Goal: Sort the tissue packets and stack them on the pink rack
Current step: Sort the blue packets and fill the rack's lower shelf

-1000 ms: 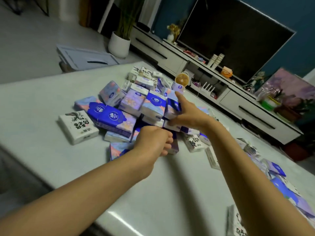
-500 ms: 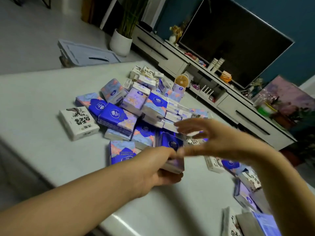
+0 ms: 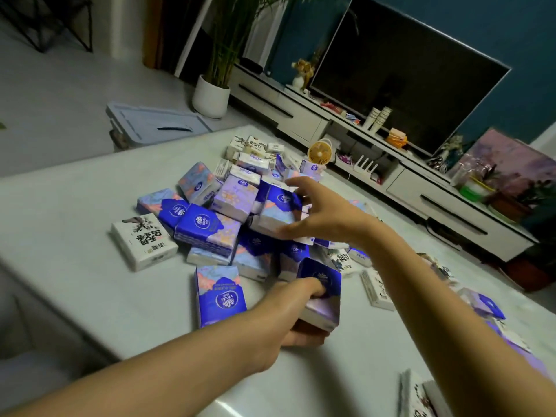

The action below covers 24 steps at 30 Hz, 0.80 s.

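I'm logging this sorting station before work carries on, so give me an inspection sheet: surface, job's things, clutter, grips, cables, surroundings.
surface: pale glossy table, packets heaped at its middle.
job's things: tissue packets in a loose heap, blue and white kinds mixed, more strewn at the right; pink rack not in view.
clutter: nothing seen besides packets.
grips: left hand holds a blue packet, thumb on its face, fingers beneath; right hand grips the top packet of the heap, thumb under, fingers over.
cables: nothing seen on the table.
surroundings: television, potted plant, orange fan, grey lid on the floor.
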Motion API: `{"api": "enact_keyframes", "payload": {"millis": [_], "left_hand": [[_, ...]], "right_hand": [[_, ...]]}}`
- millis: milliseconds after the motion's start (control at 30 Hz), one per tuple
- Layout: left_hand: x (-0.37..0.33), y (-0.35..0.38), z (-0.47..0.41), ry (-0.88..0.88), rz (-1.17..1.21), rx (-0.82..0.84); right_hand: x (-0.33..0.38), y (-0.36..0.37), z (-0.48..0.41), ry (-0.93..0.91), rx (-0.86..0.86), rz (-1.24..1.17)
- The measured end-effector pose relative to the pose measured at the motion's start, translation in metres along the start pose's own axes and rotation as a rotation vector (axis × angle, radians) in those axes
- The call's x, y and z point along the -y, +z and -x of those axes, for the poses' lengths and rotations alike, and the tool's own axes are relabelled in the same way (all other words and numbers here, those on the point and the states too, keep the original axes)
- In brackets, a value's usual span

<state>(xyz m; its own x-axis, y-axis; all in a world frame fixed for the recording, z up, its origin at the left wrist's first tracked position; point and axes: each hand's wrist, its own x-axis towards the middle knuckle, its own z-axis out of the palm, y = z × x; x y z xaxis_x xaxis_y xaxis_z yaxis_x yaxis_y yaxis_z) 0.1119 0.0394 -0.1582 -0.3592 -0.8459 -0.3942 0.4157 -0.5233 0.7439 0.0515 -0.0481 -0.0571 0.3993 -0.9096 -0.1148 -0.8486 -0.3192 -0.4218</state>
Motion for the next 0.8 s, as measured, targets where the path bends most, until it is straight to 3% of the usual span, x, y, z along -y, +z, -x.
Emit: {"api": "enact_keyframes", "payload": {"millis": [133, 300, 433, 567, 800], "left_hand": [[0.013, 0.009, 0.007, -0.028, -0.043, 0.052], [0.027, 0.033, 0.019, 0.077, -0.220, 0.050], [0.053, 0.060, 0.049, 0.112, -0.305, 0.125], [0.089, 0.092, 0.082, 0.153, -0.463, 0.231], [0.137, 0.182, 0.098, 0.047, -0.549, 0.437]], "right_hand": [[-0.015, -0.022, 0.067, 0.025, -0.097, -0.098], [-0.046, -0.034, 0.197, 0.098, -0.177, -0.251], [-0.088, -0.034, 0.316, 0.197, -0.138, -0.520], [-0.136, -0.024, 0.418, 0.316, -0.069, -0.623], [-0.195, -0.011, 0.516, 0.570, -0.526, -0.629]]}}
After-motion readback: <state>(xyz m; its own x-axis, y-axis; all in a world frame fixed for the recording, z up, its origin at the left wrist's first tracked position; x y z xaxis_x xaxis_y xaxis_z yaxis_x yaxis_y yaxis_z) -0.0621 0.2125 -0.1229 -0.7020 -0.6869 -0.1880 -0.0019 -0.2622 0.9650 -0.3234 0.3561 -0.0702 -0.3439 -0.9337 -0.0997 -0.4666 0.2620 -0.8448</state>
